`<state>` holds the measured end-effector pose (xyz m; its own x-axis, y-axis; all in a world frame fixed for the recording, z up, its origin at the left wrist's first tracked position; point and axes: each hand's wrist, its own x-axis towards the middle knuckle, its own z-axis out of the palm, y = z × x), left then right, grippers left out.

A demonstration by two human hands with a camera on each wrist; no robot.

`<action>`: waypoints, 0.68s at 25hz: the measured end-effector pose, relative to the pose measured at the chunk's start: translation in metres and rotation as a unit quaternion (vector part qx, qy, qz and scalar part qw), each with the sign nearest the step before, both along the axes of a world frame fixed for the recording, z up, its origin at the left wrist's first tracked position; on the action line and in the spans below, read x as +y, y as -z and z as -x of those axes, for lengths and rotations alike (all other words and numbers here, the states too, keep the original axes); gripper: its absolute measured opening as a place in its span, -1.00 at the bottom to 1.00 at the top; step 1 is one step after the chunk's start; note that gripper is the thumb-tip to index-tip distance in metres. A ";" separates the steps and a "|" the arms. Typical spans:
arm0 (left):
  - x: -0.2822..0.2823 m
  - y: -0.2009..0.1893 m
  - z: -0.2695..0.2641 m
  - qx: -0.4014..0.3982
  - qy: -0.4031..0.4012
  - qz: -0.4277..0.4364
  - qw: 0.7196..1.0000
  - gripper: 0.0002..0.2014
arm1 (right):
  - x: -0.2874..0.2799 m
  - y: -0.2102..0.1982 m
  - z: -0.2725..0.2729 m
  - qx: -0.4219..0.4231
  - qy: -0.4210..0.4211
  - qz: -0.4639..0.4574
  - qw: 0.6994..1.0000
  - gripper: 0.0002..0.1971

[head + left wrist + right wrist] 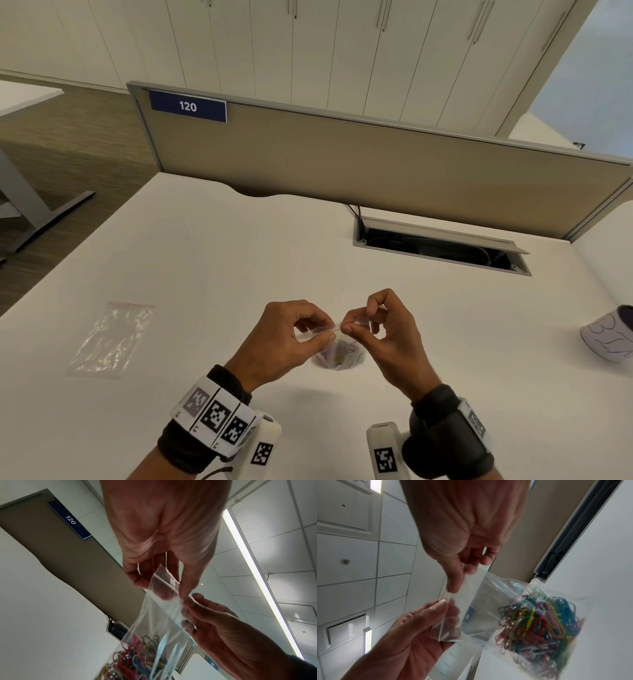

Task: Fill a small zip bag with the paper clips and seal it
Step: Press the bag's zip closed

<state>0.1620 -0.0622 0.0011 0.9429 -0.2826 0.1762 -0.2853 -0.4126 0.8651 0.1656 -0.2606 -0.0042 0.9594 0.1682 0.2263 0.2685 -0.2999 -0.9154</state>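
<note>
**Both hands pinching the bag's zip strip**

I see my left hand (286,337) and right hand (383,329) pinching the zip bag (477,609) top, fingertips nearly touching. Only the wrist views reveal coloured paper clips (537,622) hanging below. Far left lies a spare zip bag (113,339); far right, a cup (609,337).

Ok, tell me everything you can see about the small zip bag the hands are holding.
The small zip bag is clear, thin, crinkled plastic with a zip strip and a red line along its top edge. It hangs above the white desk, mouth up, with colored paper clips bunched at the bottom. The left hand and right hand each pinch the zip strip between thumb and fingers, side by side. Whether the zip is fully closed cannot be told.
</note>
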 end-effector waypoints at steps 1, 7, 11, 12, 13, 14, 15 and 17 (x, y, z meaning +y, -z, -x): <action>0.000 0.000 -0.001 -0.002 -0.005 -0.005 1.000 -0.90 | 0.000 0.000 0.000 -0.001 0.006 -0.002 1.000 -0.64; -0.005 -0.001 -0.001 -0.031 0.006 -0.050 0.998 -0.95 | 0.000 0.001 0.000 -0.005 0.015 -0.006 1.000 -0.63; -0.007 -0.004 -0.001 -0.045 0.010 -0.054 0.997 -0.96 | -0.002 0.002 0.001 0.009 -0.015 -0.013 1.000 -0.67; -0.007 -0.004 -0.001 -0.045 0.013 -0.054 0.997 -0.97 | -0.002 0.002 0.002 0.009 -0.024 -0.008 1.000 -0.68; -0.007 -0.004 0.000 -0.041 0.016 -0.051 0.998 -0.98 | -0.002 0.001 0.002 0.006 -0.030 -0.001 1.000 -0.68; -0.007 -0.004 0.000 -0.034 0.015 -0.044 0.998 -0.99 | -0.002 0.001 0.003 0.003 -0.033 0.004 0.999 -0.68; -0.006 -0.005 0.000 -0.026 0.013 -0.036 0.999 -0.99 | -0.002 0.000 0.002 0.001 -0.036 0.007 0.999 -0.71; -0.003 -0.005 0.000 -0.010 0.004 -0.025 1.000 -0.94 | -0.002 0.000 0.002 0.002 -0.037 0.008 0.999 -0.74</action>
<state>0.1617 -0.0656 0.0064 0.9370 -0.2995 0.1797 -0.3053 -0.4523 0.8380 0.1638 -0.2622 -0.0046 0.9450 0.2431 0.2190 0.2870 -0.2946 -0.9115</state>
